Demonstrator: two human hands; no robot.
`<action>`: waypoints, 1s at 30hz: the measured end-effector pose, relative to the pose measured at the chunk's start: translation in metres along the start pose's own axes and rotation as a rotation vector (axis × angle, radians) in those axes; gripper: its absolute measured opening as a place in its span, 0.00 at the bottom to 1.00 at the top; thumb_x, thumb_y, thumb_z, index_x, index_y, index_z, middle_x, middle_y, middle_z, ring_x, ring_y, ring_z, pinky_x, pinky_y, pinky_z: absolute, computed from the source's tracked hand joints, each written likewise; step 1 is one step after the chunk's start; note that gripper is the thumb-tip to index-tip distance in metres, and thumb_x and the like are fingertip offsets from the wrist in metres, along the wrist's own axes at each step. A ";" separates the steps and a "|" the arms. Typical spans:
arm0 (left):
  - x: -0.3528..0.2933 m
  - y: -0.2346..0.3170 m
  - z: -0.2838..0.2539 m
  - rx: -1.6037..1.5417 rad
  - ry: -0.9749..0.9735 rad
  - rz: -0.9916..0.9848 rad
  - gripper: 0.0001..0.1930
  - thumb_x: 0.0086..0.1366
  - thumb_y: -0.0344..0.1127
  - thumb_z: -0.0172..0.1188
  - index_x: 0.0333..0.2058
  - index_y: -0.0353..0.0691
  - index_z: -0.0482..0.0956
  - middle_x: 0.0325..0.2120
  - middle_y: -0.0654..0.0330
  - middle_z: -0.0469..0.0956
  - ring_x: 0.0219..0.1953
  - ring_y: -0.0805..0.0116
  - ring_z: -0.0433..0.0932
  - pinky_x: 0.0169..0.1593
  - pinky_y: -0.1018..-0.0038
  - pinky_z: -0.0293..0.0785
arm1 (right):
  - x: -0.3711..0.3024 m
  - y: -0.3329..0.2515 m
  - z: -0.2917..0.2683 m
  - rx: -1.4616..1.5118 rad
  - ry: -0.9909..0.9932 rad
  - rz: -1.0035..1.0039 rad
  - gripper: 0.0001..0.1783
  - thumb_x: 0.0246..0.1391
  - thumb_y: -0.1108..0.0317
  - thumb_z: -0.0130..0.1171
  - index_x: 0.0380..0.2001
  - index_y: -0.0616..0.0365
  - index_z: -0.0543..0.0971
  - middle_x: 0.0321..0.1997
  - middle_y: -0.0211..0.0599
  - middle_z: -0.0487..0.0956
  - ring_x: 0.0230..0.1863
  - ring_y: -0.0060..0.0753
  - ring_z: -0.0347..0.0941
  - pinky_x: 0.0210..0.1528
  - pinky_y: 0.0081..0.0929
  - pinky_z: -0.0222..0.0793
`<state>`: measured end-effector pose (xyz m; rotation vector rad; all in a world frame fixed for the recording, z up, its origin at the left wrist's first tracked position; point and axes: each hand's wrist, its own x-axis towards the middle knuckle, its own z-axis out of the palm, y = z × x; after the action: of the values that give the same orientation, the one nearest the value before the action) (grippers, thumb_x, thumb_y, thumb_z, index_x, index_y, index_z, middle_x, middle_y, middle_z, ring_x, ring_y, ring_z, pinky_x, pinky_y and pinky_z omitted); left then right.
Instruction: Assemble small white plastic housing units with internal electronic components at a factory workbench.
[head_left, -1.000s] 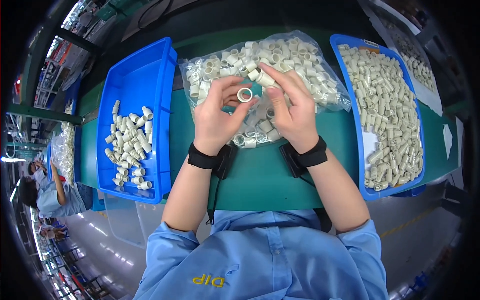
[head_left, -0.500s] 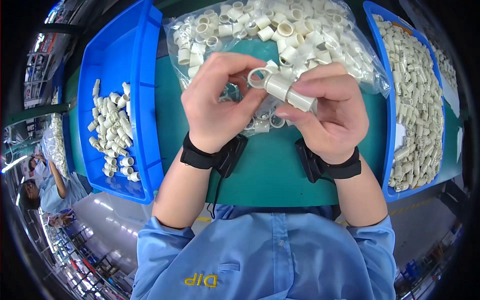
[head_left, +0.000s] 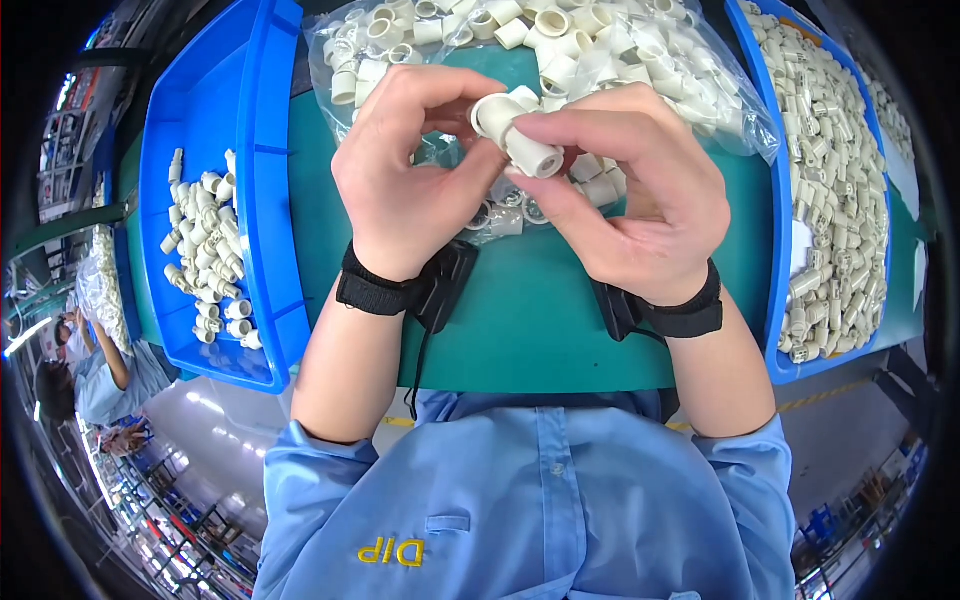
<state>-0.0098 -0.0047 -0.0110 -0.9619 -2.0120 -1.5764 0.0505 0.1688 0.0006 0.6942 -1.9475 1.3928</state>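
White plastic fittings (head_left: 520,135), pinched between both hands (head_left: 410,190) (head_left: 640,200) just before the bag (head_left: 560,50), look light, stiff and best held by their sides.

A clear plastic bag (head_left: 700,80) of cream fittings lies open between two blue bins.

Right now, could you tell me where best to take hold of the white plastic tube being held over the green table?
Probably the white tube by its round side wall, from the right, where its free end sticks out past the fingers with its opening showing.
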 end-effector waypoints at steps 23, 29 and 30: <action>0.001 0.000 0.003 -0.018 -0.037 0.003 0.21 0.45 0.11 0.63 0.40 0.35 0.83 0.38 0.58 0.81 0.37 0.71 0.81 0.32 0.81 0.83 | 0.001 -0.003 -0.001 -0.124 0.040 0.000 0.17 0.41 0.83 0.74 0.38 0.65 0.85 0.30 0.37 0.81 0.27 0.24 0.76 0.27 0.17 0.70; 0.003 0.005 0.001 -0.060 -0.091 0.019 0.23 0.45 0.10 0.64 0.41 0.36 0.84 0.39 0.57 0.81 0.38 0.71 0.81 0.31 0.82 0.83 | 0.002 -0.007 -0.001 -0.096 0.035 0.046 0.16 0.41 0.83 0.73 0.38 0.66 0.85 0.29 0.37 0.81 0.26 0.23 0.75 0.27 0.17 0.69; 0.003 0.006 0.001 -0.060 -0.090 0.017 0.23 0.45 0.10 0.64 0.41 0.36 0.84 0.39 0.57 0.81 0.38 0.71 0.81 0.31 0.82 0.83 | 0.002 -0.007 -0.002 -0.090 0.034 0.060 0.16 0.41 0.83 0.73 0.38 0.66 0.85 0.29 0.37 0.81 0.26 0.23 0.75 0.27 0.17 0.69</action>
<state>-0.0079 -0.0025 -0.0053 -1.0882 -2.0208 -1.6190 0.0542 0.1681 0.0069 0.5706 -2.0053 1.3348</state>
